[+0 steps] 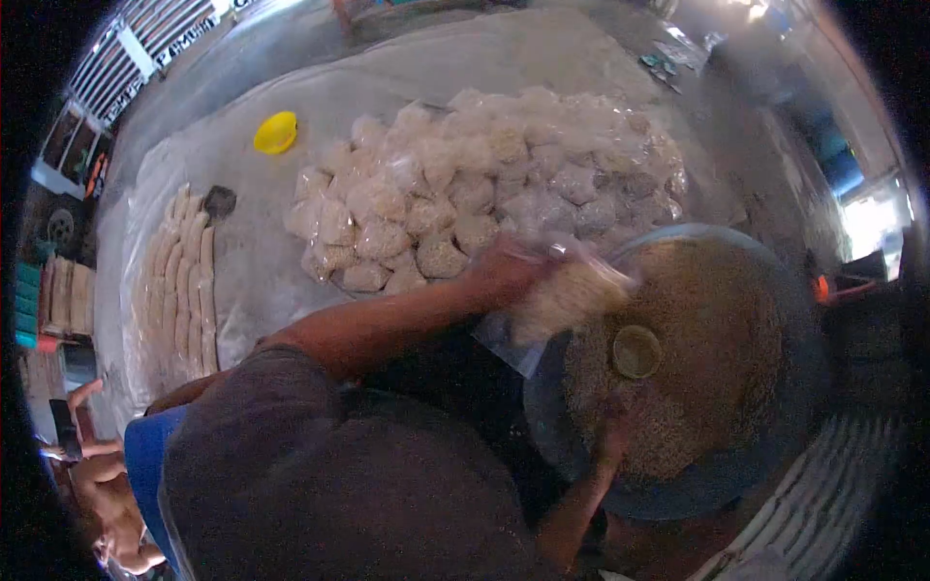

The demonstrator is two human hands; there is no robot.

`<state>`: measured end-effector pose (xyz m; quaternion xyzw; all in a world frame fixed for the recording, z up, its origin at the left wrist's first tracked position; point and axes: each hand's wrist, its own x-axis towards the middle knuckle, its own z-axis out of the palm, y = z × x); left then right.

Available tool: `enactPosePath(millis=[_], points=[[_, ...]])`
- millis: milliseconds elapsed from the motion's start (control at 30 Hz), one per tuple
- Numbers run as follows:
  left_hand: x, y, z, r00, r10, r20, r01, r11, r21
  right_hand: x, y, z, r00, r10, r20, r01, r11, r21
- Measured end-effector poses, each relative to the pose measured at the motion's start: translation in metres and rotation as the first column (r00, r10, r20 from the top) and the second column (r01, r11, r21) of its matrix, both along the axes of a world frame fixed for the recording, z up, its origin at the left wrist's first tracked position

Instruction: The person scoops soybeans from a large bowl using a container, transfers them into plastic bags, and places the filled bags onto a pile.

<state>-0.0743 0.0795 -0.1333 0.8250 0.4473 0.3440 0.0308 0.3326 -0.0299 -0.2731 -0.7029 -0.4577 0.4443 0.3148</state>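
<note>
My left hand (509, 271) is closed on a clear plastic bag (572, 298) partly filled with pale grain, held over the left rim of a big round basin (554, 431). Bag and fingers are smeared by motion. Brownish grain (722, 329) fills much of the basin. Low over this grain is my right hand (618, 421), fingers curled and somewhat blurred, at the near side of a round yellowish scoop (636, 351). The scoop's handle is hidden by the hand.
Many filled clear bags (446, 257) lie heaped on a pale ground sheet (242, 184) beyond the basin. A yellow bowl (276, 133) and long filled plastic tubes (181, 281) lie to the left. Another person (121, 504) is at lower left; corrugated sheeting (823, 494) is at lower right.
</note>
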Motion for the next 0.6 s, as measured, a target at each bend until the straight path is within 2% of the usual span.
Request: enactPosePath(millis=[33, 67, 100, 167, 200, 233, 300, 333, 367, 433, 467, 500, 567, 600], points=[[-0.034, -0.017, 0.0, 0.988, 0.154, -0.033, -0.156, 0.984, -0.081, 0.008, -0.007, -0.011, 0.951, 0.076, 0.3, -0.024, 0.984, -0.174], [-0.068, -0.033, 0.0, 0.949, 0.3, -0.094, -0.312, 0.936, -0.161, 0.016, -0.015, -0.021, 0.817, 0.228, 0.53, -0.021, 0.93, -0.368], [-0.102, -0.05, 0.0, 0.89, 0.421, -0.174, -0.453, 0.861, -0.233, 0.004, -0.042, -0.015, 0.78, 0.401, 0.481, -0.184, 0.881, -0.436], [-0.151, -0.069, -0.036, 0.639, 0.691, -0.337, -0.768, 0.547, -0.334, -0.023, -0.075, 0.009, 0.619, 0.706, 0.343, -0.482, 0.687, -0.544], [-0.168, -0.065, -0.061, 0.465, 0.885, 0.033, -0.799, 0.435, -0.415, -0.023, -0.077, 0.001, 0.543, 0.744, 0.39, -0.472, 0.654, -0.591], [-0.188, -0.054, -0.091, 0.163, 0.916, 0.367, -0.778, 0.348, -0.523, -0.027, -0.078, -0.009, 0.463, 0.775, 0.43, -0.454, 0.624, -0.636], [-0.249, -0.032, -0.161, 0.141, 0.99, 0.008, -0.934, 0.136, -0.33, -0.031, -0.078, -0.009, 0.4, 0.759, 0.514, -0.411, 0.65, -0.639], [-0.276, -0.022, -0.195, 0.144, 0.983, -0.113, -0.96, 0.111, -0.257, -0.048, -0.068, 0.011, 0.42, 0.709, 0.567, -0.39, 0.705, -0.593], [-0.307, -0.015, -0.234, 0.247, 0.934, -0.257, -0.95, 0.181, -0.254, -0.056, -0.06, 0.018, 0.436, 0.682, 0.587, -0.372, 0.731, -0.572], [-0.353, 0.0, -0.299, 0.478, 0.692, -0.542, -0.878, 0.346, -0.332, -0.064, -0.047, 0.022, 0.466, 0.652, 0.599, -0.34, 0.756, -0.559], [-0.338, 0.013, -0.262, 0.524, 0.676, -0.518, -0.827, 0.257, -0.5, -0.061, -0.044, 0.016, 0.486, 0.646, 0.589, -0.321, 0.758, -0.568], [-0.309, 0.027, -0.226, 0.533, 0.783, -0.321, -0.794, 0.331, -0.51, -0.06, -0.046, 0.008, 0.518, 0.632, 0.576, -0.29, 0.763, -0.577], [-0.214, 0.044, -0.149, 0.536, 0.838, 0.103, -0.694, 0.507, -0.511, -0.051, -0.061, -0.009, 0.635, 0.549, 0.544, -0.204, 0.798, -0.567], [-0.159, 0.041, -0.096, 0.69, 0.69, 0.219, -0.603, 0.715, -0.353, -0.045, -0.069, -0.016, 0.699, 0.483, 0.527, -0.16, 0.825, -0.542]])
